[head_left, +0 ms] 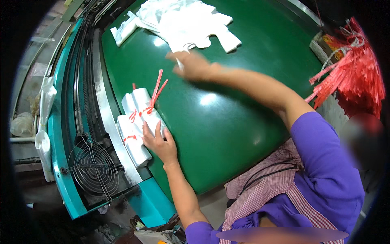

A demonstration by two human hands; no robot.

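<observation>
Rolled bundles of white plastic bags point(140, 99), tied with red plastic strips point(156, 93), lie side by side at the left edge of the green tabletop. My left hand point(161, 145) rests on the nearer bundles with its fingers spread. Farther off, my right hand point(194, 66) is at the near edge of a loose heap of white plastic bags point(183, 24). Motion smears its fingers, but a white bit of bag shows on both sides of them, so it appears pinched there.
A bunch of red plastic strips point(353, 73) hangs at the right edge of the table point(260, 110). Along the left runs a teal machine frame point(61, 134) with a round wire fan guard point(95, 164). White plastic point(42, 142) hangs over the frame's outer side.
</observation>
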